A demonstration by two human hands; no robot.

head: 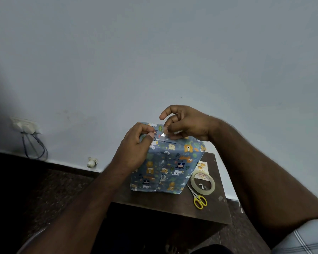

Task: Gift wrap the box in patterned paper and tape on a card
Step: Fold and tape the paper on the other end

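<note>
Both grips, left hand (136,143) and right hand (184,123), pinch a clear tape strip (162,135) atop the wrapped box (165,167) on the counter (173,200).

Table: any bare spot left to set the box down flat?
Bare wood on the table along its near edge, in front of the wrapped box and left of the scissors. The right side is crowded: tape roll, scissors, and a card behind them.
</note>
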